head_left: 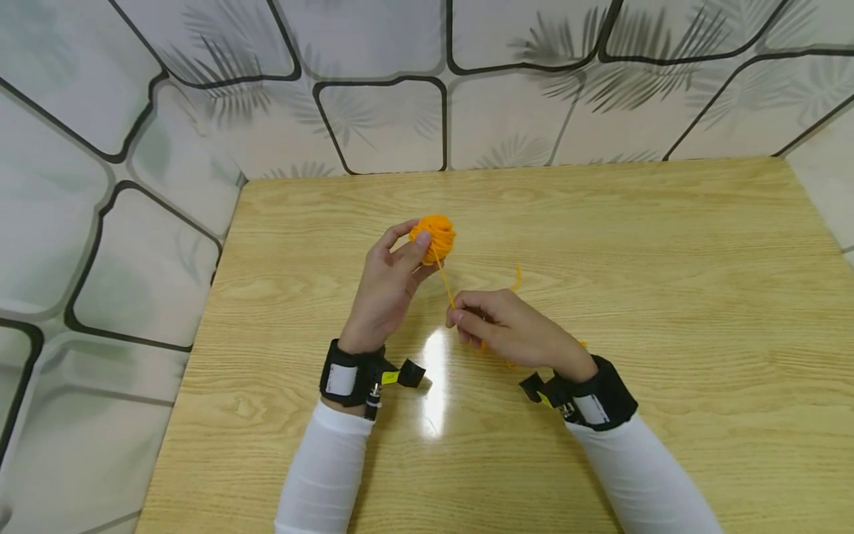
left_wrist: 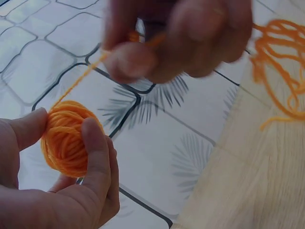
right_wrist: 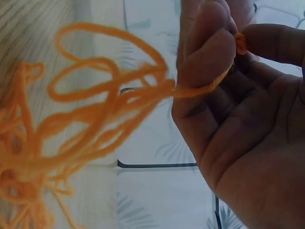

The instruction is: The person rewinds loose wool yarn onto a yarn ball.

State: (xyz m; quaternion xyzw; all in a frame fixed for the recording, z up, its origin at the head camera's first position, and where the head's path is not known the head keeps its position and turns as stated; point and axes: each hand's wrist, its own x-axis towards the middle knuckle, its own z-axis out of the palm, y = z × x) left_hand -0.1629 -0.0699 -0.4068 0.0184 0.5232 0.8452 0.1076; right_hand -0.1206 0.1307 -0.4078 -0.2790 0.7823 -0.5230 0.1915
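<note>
A small ball of orange yarn (head_left: pixel 437 239) is gripped between the thumb and fingers of my left hand (head_left: pixel 388 285), raised over the table. From the ball a taut strand (left_wrist: pixel 78 80) runs to my right hand (head_left: pixel 503 322), whose thumb and curled fingers pinch it. In the right wrist view the yarn passes through the curled fingers, and a loose tangle of yarn loops (right_wrist: pixel 86 124) trails away from them. Most of that tangle is hidden under the right hand in the head view; only a few bits show around it.
A wood-grain table (head_left: pixel 700 297) lies beneath both hands. Behind it and to the left stand pale covered walls (head_left: pixel 387 122) with dark stone-like outlines and leaf prints. Each wrist wears a black strap (head_left: pixel 603 393) with a small camera mount.
</note>
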